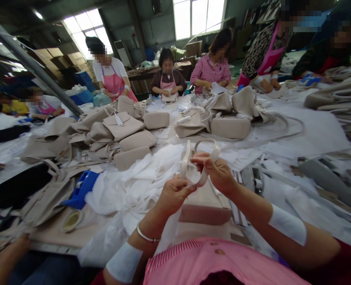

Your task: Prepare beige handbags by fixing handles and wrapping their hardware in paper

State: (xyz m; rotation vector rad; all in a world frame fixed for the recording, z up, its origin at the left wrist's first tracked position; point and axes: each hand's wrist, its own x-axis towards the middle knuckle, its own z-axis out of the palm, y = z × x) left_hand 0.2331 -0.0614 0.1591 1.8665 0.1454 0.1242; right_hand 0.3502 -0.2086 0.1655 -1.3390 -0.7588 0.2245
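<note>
Between my two hands is a light beige bag strap point(203, 180), bent into a loop above a bag. My left hand point(175, 193) pinches the strap low on its left side. Higher up on the right, my right hand point(215, 171) has its fingers closed round the strap. A beige handbag point(205, 213) lies right below, close to my pink apron, its upper part partly hidden by my hands. White tissue sheets point(139, 182) are heaped to the left of my hands.
Beige bags pile up at left point(123, 126) and beyond my hands point(230, 126). A blue tape dispenser point(82, 189) and a tape roll point(72, 221) lie left; a grey dispenser point(332, 178) stands right. Co-workers point(111, 77) surround the table; another person's hand point(10, 251) is at lower left.
</note>
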